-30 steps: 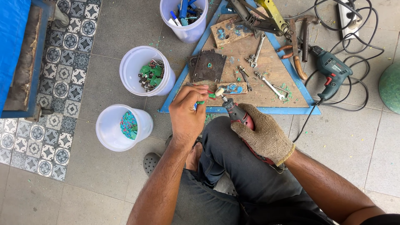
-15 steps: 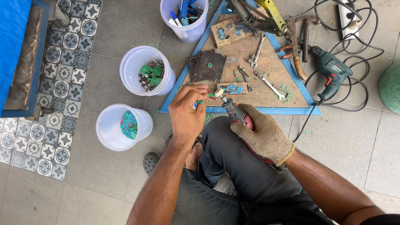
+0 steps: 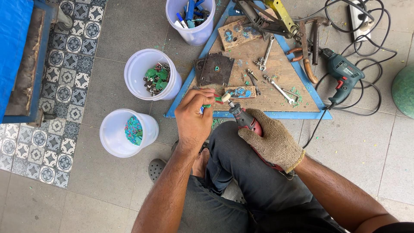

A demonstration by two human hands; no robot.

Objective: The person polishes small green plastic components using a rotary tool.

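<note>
My left hand (image 3: 194,116) is bare and pinches a small green piece (image 3: 209,105) near the front edge of a triangular wooden board (image 3: 276,82). My right hand (image 3: 271,140) wears a knitted work glove and grips a red rotary tool (image 3: 246,120). The tool's tip touches or nearly touches the green piece. Both hands are above my bent knee in dark trousers.
Three white buckets stand at the left: one with green and metal parts (image 3: 153,73), one with green-blue scraps (image 3: 127,131), one with blue items (image 3: 192,17). On the board lie wrenches (image 3: 278,88), a dark metal plate (image 3: 215,69) and pliers. A green power drill (image 3: 343,75) with cable lies at the right.
Both hands hold nearly the same pose. The rotary tool's tip stays at the green piece.
</note>
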